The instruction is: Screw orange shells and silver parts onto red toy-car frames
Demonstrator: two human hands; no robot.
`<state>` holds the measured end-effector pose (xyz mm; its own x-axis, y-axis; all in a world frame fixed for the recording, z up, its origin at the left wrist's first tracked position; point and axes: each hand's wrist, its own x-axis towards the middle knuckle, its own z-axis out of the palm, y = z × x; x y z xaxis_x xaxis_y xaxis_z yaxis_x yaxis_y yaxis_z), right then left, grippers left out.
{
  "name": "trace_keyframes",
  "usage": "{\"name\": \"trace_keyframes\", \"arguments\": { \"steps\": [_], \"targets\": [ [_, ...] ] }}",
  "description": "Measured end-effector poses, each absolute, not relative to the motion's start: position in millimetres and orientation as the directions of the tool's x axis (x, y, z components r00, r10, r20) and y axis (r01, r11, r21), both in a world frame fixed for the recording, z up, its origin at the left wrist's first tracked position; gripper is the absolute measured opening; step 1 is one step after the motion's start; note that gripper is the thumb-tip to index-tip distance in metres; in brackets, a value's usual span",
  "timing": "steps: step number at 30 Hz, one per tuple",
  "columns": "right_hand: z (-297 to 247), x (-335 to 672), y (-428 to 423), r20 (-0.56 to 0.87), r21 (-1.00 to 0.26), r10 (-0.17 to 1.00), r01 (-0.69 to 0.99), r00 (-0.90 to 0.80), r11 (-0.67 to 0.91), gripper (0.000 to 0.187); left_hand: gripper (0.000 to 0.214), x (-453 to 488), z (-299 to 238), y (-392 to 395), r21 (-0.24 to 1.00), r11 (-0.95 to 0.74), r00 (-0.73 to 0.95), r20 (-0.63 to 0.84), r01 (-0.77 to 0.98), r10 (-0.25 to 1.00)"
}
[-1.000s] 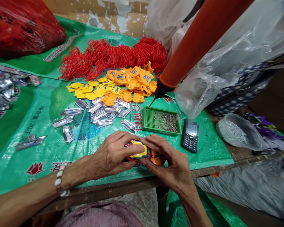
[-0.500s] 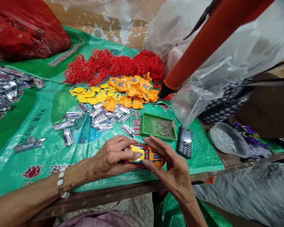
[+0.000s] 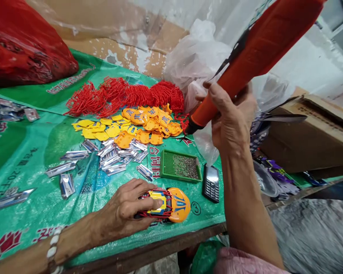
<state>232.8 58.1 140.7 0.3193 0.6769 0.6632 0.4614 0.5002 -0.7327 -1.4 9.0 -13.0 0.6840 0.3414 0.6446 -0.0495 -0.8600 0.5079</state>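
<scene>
A toy car body [image 3: 179,204] with an orange hood, yellow roof and red frame lies near the table's front edge. My left hand [image 3: 134,205] grips its rear half, index finger on the yellow roof. Up at the right, my right hand [image 3: 231,114] is wrapped around a hanging orange electric screwdriver [image 3: 246,61], its dark tip pointing down and left. That tip is apart from the car, over the cloth near the orange parts. Between them sits a green tray [image 3: 181,166] of small screws.
Red plastic frames [image 3: 125,95], orange hoods [image 3: 148,121], yellow roof pieces [image 3: 100,128] and silver strips [image 3: 110,156] lie piled on the green sheet. A mobile phone [image 3: 211,183] is beside the tray. A red bag [image 3: 28,45] stands back left; a cardboard box [image 3: 311,133] is at right.
My right hand has left the front of the car and risen to take hold of the electric screwdriver. My left hand still holds the car. The view has shifted right.
</scene>
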Motion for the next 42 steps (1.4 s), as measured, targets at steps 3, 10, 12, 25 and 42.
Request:
{"name": "trace_keyframes", "arguments": {
  "steps": [3,10,12,25,42],
  "targets": [
    [145,232,63,0.638,-0.755,0.691,0.456,0.340,0.472,0.026,0.022,0,-18,7,0.519,-0.853,0.659,0.664,-0.066,0.353],
    [138,225,42,0.590,-0.805,0.710,0.338,0.383,0.487,0.032,0.026,2,-19,5,0.534,-0.843,0.656,0.659,-0.063,0.369],
    [130,224,37,0.534,-0.846,0.744,0.272,0.403,0.460,0.031,0.023,2,-15,6,0.512,-0.857,0.653,0.666,-0.050,0.359],
    [89,216,30,0.504,-0.862,0.703,0.247,0.502,0.442,0.019,0.028,2,-17,5,0.532,-0.845,0.676,0.639,-0.045,0.367],
    [81,218,32,0.517,-0.852,0.680,0.235,0.520,0.468,0.028,0.037,1,-21,7,0.569,-0.816,0.689,0.631,-0.099,0.357]
  ]
}}
